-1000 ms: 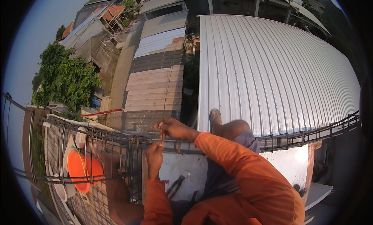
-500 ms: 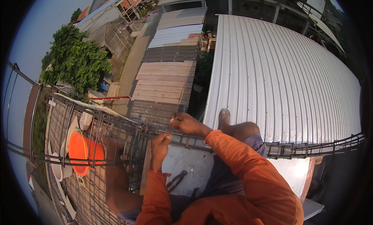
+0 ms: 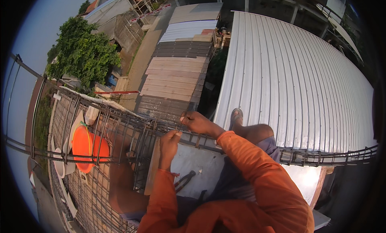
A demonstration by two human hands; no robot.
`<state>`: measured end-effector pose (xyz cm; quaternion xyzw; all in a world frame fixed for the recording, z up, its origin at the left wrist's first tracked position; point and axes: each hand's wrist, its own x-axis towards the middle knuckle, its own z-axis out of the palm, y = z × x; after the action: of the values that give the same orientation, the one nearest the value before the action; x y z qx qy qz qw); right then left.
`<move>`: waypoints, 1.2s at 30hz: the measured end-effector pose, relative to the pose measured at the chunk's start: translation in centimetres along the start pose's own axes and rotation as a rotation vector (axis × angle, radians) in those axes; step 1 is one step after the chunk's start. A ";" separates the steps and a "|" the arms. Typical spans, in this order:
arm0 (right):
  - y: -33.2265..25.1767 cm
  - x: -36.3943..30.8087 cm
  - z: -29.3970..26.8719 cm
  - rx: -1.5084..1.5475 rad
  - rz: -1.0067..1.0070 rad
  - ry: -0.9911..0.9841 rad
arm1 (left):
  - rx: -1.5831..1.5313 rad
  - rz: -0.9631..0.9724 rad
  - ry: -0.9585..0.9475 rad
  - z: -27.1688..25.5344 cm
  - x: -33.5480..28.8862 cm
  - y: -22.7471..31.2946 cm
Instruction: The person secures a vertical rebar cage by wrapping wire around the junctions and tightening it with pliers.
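My left hand point(image 3: 169, 147) is closed, thumb against the fingers, beside the steel rebar cage point(image 3: 138, 146). Just beyond it, above the bars, my right hand point(image 3: 200, 124) is also closed in a pinch. Whatever thin thing the fingertips may hold is too small to make out. Below the hands, a pair of pincers point(image 3: 185, 180) with red on the handles lies on a pale flat panel point(image 3: 211, 162). Orange sleeves cover both my forearms.
An orange hard hat point(image 3: 83, 142) rests on the rebar grid point(image 3: 98, 192) at left, near a pale container point(image 3: 63, 167). Rebar runs right along the edge of a corrugated metal roof point(image 3: 289, 84). My foot point(image 3: 236, 115) is on that roof. Lower roofs point(image 3: 173, 78) lie beyond.
The view has shifted slightly, so the scene sits a little higher and further right. Both hands stay closed in nearly the same place by the rebar.
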<state>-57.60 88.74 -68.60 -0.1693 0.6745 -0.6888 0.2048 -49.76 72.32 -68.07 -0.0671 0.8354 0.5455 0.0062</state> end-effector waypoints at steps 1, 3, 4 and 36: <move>0.6 0.1 -0.1 -0.108 -0.063 0.010 | -0.019 0.032 -0.002 0.0 0.1 0.2; 0.9 0.2 -0.5 -0.233 -0.120 -0.001 | -0.019 0.078 -0.024 0.1 0.2 0.9; 0.4 0.2 -0.8 -0.252 -0.118 -0.020 | 0.002 0.095 -0.045 0.2 0.3 1.4; 10.9 6.4 -2.6 0.070 0.205 -0.183 | 1.102 0.054 0.038 4.3 2.6 0.1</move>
<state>-63.84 87.62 -79.80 -0.1546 0.6423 -0.6690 0.3406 -52.67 76.06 -69.93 -0.0423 0.9987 0.0262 0.0114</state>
